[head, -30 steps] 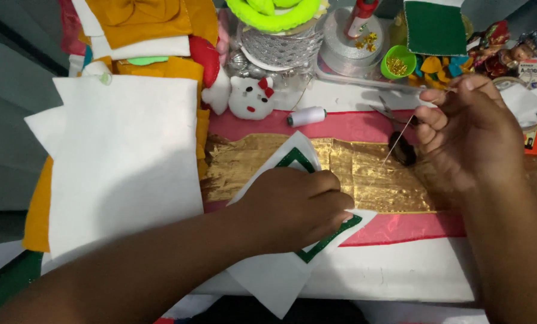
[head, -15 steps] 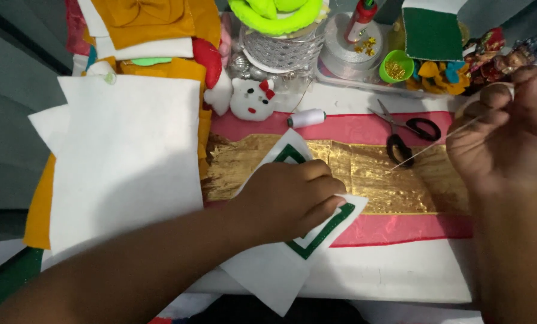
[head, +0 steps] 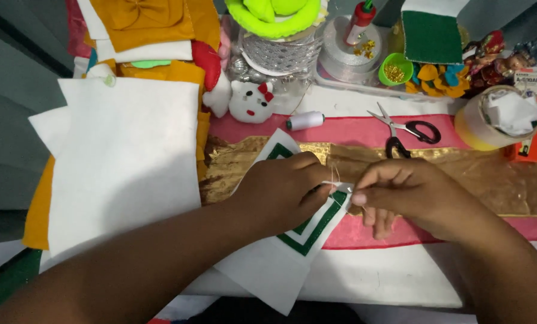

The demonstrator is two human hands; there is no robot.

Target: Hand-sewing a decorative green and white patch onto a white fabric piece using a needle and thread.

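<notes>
Presently we find the right hand (head: 412, 195) pinched shut at its fingertips (head: 360, 197) on what we take to be a needle, too small to confirm, with a fine thread (head: 334, 175) rising beside it. The left hand (head: 283, 189) is closed on the white felt piece (head: 268, 270) with its green border (head: 307, 237), pressing it flat against the gold cloth (head: 496, 180) near the middle of the desk.

Risks, in our judgement: the two hands meet at the felt's edge, so a slip could prick the left fingertips. The loose thread may snag or knot. The felt overhangs the near edge of the desk and could shift if the hold slackens. Scissors (head: 403, 133) lie just behind the hands, near the thread spool (head: 304, 120); a careless reach could catch them.
</notes>
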